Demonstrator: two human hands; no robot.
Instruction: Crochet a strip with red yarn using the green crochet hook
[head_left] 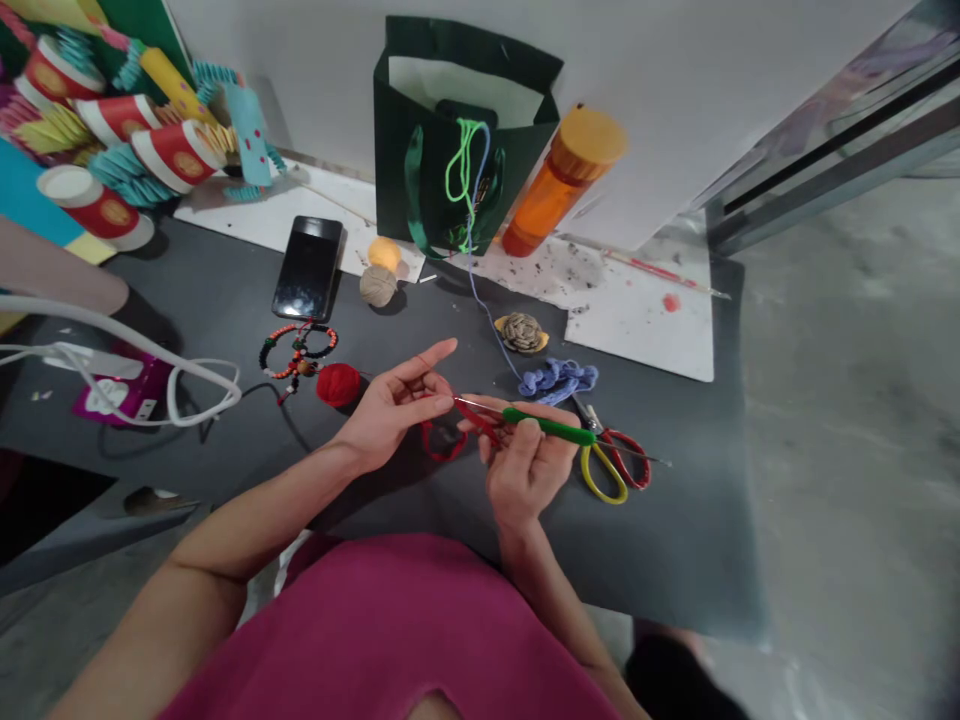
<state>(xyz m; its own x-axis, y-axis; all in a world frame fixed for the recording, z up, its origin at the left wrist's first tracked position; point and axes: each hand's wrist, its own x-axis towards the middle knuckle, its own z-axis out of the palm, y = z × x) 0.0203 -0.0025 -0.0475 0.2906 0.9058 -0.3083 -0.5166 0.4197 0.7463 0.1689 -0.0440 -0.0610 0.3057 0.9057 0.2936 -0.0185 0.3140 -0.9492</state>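
My right hand (529, 465) grips a crochet hook (551, 425) by its green handle, the thin metal tip pointing left. Between thumb and fingers, my left hand (390, 410) pinches a narrow strip of red crochet work (480, 418) at the hook's tip. Part of this red strip hangs in a loop below, between both hands. A strand of red yarn runs over my left forefinger, which is raised. Just left of that hand lies a ball of red yarn (338, 384). Scissors (611, 462) with red and yellow handles rest beside my right hand.
Blue-purple crochet work (559, 380) and a grey-brown crocheted flower (522, 333) lie beyond my hands. Farther back are a phone (307, 268), beaded bracelets (298, 352), small yarn balls (379, 285), a dark green bag (397, 150) and an orange bottle (555, 190). White cables (180, 370) cross the left side.
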